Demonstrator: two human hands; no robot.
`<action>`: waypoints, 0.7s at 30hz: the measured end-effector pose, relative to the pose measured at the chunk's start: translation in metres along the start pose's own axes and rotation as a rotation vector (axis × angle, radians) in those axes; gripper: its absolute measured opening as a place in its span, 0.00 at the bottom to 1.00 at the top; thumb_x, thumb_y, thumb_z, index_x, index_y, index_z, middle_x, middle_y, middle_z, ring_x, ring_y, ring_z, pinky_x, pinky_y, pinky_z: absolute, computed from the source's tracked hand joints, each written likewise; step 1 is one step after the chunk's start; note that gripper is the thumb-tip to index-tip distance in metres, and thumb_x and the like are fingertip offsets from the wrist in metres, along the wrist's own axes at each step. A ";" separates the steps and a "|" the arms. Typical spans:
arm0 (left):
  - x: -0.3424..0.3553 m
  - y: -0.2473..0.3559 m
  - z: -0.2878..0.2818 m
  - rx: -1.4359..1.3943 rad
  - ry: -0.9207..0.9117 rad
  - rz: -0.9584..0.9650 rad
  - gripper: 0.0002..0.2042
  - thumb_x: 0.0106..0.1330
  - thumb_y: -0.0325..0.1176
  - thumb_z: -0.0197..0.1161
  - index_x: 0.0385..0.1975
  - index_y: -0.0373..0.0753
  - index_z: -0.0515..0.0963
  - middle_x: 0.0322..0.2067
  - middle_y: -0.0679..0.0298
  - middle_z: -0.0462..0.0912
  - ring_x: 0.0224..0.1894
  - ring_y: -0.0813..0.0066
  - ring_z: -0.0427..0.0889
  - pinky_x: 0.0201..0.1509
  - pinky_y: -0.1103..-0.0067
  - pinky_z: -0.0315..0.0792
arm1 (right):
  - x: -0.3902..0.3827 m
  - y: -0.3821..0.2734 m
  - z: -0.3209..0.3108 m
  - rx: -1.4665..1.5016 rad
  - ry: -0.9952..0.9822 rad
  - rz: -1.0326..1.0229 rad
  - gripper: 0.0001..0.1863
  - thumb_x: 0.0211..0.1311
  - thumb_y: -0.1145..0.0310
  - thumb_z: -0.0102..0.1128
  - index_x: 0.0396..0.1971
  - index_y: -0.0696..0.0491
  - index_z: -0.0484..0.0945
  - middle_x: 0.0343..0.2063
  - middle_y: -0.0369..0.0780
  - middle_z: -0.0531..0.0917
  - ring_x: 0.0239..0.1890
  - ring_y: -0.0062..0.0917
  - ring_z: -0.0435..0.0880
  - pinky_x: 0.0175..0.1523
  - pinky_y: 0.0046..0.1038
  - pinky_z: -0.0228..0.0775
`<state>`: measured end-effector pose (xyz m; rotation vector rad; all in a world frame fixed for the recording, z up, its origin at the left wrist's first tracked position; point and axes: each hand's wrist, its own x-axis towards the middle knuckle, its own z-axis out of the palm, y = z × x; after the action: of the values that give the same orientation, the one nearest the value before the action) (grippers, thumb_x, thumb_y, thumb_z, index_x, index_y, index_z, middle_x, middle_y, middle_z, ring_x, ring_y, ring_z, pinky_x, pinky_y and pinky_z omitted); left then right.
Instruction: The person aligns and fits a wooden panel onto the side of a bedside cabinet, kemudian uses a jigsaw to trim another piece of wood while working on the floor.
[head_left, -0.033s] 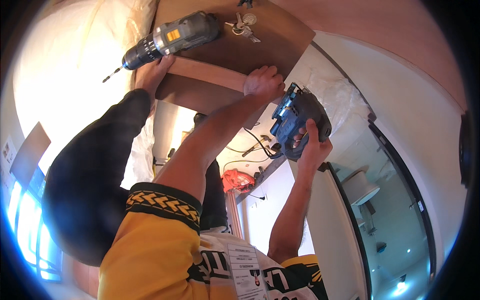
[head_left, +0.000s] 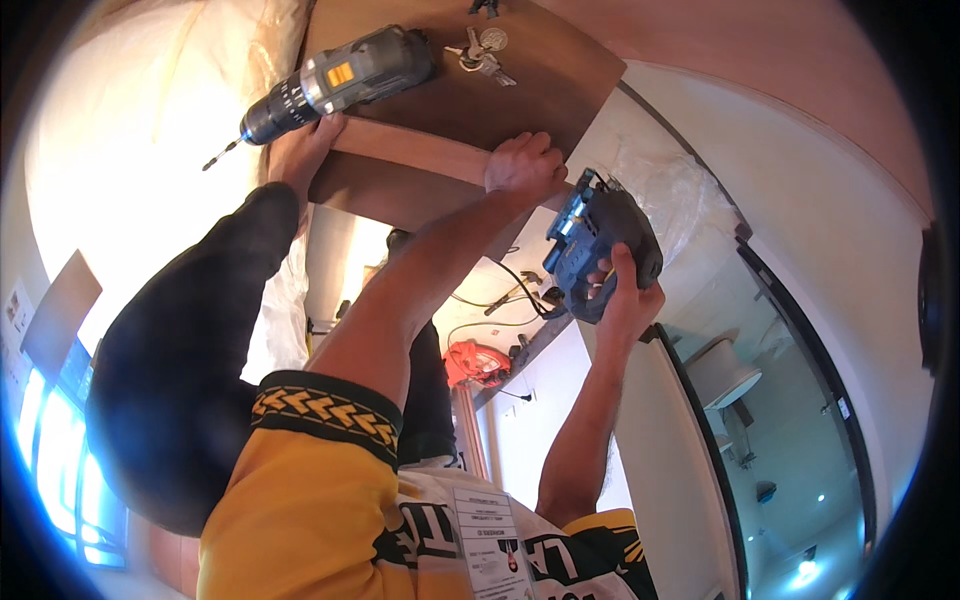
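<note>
My right hand [head_left: 628, 305] is wrapped round the handle of a blue and black jigsaw [head_left: 605, 240], raised beside the right edge of a brown wooden panel [head_left: 540, 75]. Across that panel lies a narrow, lighter wooden strip [head_left: 410, 147]. My left hand [head_left: 525, 165] presses on the strip's right end, fingers curled over it; their undersides are hidden. At the strip's left end rests my bare foot [head_left: 300, 150]. A cordless drill [head_left: 340, 80] with a long bit lies on the panel just beyond the strip, its bit sticking out past the left edge.
A bunch of keys [head_left: 482, 57] lies on the panel near the drill. Below are cables [head_left: 500, 300] and a red bag-like thing [head_left: 475, 362] on the floor. Clear plastic sheeting [head_left: 665, 185] lies beyond the jigsaw. A glass partition [head_left: 800, 400] stands at right, a toilet behind it.
</note>
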<state>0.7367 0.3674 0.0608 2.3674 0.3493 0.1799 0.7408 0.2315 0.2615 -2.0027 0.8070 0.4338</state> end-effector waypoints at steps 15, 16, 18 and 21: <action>-0.001 -0.012 0.024 0.127 0.068 0.041 0.10 0.61 0.43 0.68 0.24 0.45 0.83 0.30 0.60 0.81 0.36 0.53 0.84 0.40 0.58 0.80 | -0.052 0.249 -0.102 0.602 0.164 0.379 0.13 0.65 0.64 0.72 0.34 0.60 0.84 0.26 0.41 0.87 0.22 0.26 0.84 0.30 0.29 0.77; 0.000 -0.017 0.028 0.158 0.061 0.031 0.12 0.63 0.45 0.67 0.26 0.44 0.84 0.32 0.58 0.82 0.36 0.51 0.84 0.40 0.56 0.79 | -0.058 0.261 -0.103 0.621 0.153 0.372 0.13 0.65 0.64 0.72 0.34 0.60 0.84 0.26 0.41 0.87 0.22 0.25 0.84 0.30 0.29 0.77; 0.010 -0.028 0.028 0.106 0.081 0.104 0.14 0.66 0.48 0.64 0.28 0.43 0.85 0.34 0.56 0.84 0.36 0.48 0.85 0.40 0.54 0.79 | -0.074 0.291 -0.103 0.651 0.130 0.362 0.13 0.65 0.64 0.72 0.36 0.60 0.84 0.27 0.41 0.87 0.22 0.25 0.83 0.30 0.29 0.77; 0.008 -0.009 0.017 0.229 -0.048 0.048 0.18 0.70 0.51 0.60 0.30 0.43 0.86 0.37 0.54 0.86 0.38 0.45 0.86 0.42 0.52 0.79 | -0.132 0.285 -0.130 0.759 0.148 0.374 0.18 0.63 0.65 0.73 0.46 0.61 0.83 0.30 0.41 0.88 0.27 0.25 0.85 0.35 0.28 0.79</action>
<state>0.7462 0.3655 0.0428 2.6031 0.3040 0.1104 0.4474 0.0628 0.2304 -1.1882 1.2275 0.1441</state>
